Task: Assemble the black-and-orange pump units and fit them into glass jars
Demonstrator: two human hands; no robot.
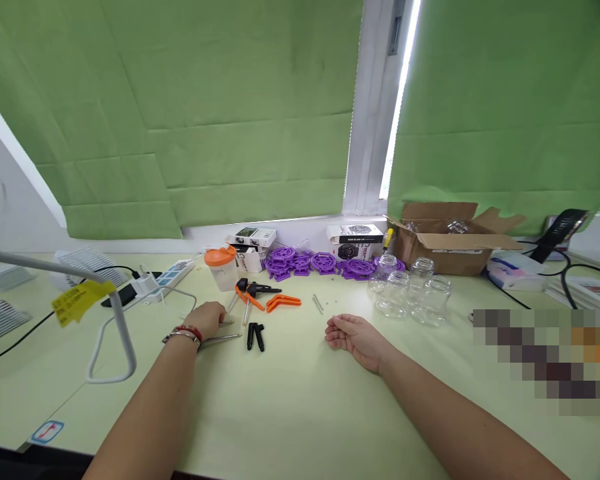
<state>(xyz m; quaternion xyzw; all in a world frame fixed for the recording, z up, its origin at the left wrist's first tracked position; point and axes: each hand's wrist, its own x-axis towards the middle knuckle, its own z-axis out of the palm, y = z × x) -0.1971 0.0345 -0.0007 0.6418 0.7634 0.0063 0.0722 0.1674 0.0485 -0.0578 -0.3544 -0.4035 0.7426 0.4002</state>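
- Metal tool rods (222, 338) stick out at 4 o'clock from the left hand (211, 320). Its fingers point down and are hidden, so I cannot tell their grip.
- Two black parts (251, 337) lie near it, also at 4 o'clock.
- The right hand (356, 339) has its fingers softly curled. I cannot tell if it holds something tiny.
- Thin silver pins (319, 305) lie between its 10 and 11 o'clock, orange parts (283, 301) at 10, glass jars (395, 293) between 1 and 2.
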